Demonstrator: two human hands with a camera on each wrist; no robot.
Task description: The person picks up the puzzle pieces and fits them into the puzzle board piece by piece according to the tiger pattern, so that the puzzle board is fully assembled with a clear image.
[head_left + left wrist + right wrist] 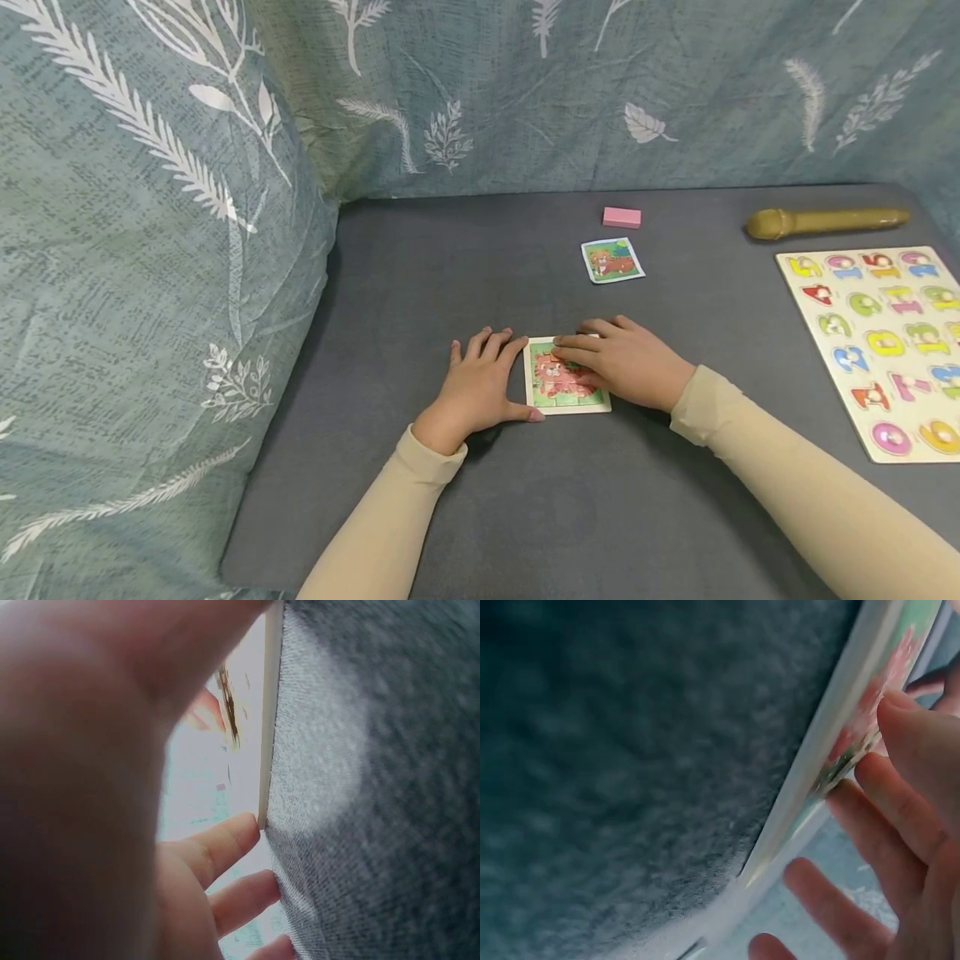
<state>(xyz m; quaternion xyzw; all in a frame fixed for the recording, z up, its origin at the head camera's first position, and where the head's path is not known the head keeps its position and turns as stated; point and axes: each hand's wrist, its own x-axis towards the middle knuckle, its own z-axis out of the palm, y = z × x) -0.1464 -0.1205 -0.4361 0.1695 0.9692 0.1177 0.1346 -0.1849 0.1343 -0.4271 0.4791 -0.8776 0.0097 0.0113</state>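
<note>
A small square jigsaw puzzle (567,408) with a pale frame and a pink animal on green lies flat on the table. My left hand (475,385) holds its left side, index fingertip at the far corner and thumb at the near one, other fingers spread. The left wrist view shows that index finger (229,838) touching the board's edge. Over the puzzle's right half is my right hand (636,362), its thumb and first fingers at a slightly raised puzzle piece (838,766). That hand hides part of the picture.
A picture card (612,261) with an animal lies beyond the puzzle, and a pink block (622,217) behind it. To the right are a number puzzle board (862,392) and a brownish-green stick-like object (828,222). Leaf-patterned cloth (480,92) hangs behind and at the left.
</note>
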